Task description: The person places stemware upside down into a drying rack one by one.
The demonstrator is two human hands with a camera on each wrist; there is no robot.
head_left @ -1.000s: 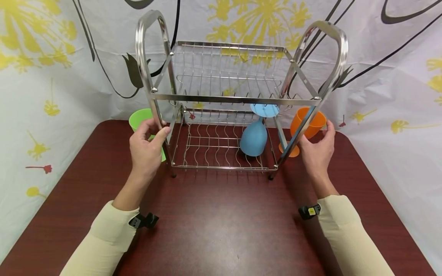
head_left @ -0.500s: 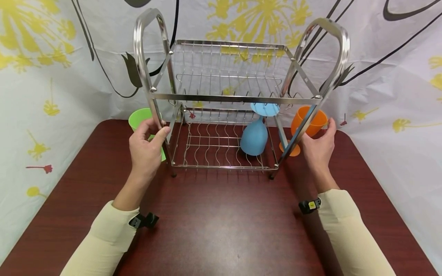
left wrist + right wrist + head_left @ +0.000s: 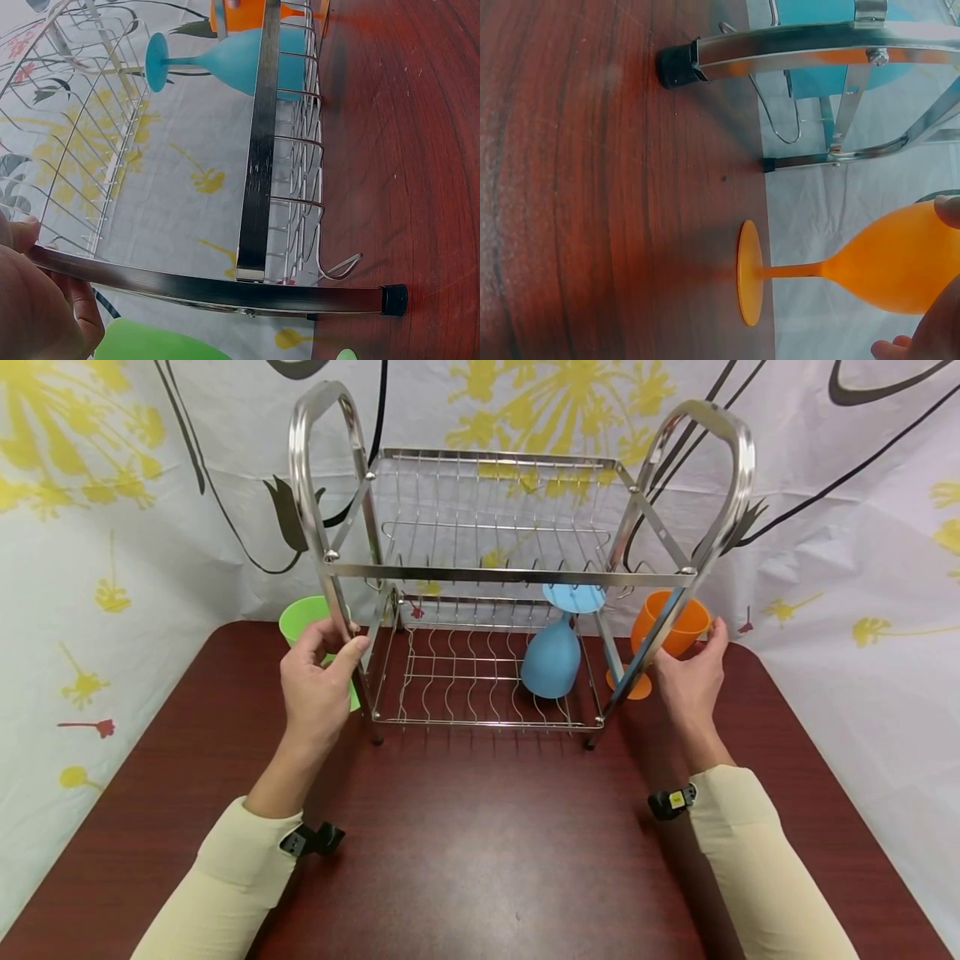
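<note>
My left hand grips the left front post of a two-tier metal dish rack, thumb on one side and fingers on the other. Behind that hand a green cup is partly hidden. An orange plastic goblet stands upright beside the rack's right side. My right hand is around its bowl, thumb on the side toward the rack and a finger near the rim on the far side. Its foot is at the table. A blue goblet sits upside down on the lower tier.
The rack's black-capped feet rest on the dark red wooden table. A white sheet with yellow flower prints hangs behind and at both sides. Curved handles rise at both ends of the rack.
My right hand and forearm have shifted very slightly upward in the head view. The left hand, rack and goblets look nearly the same.
</note>
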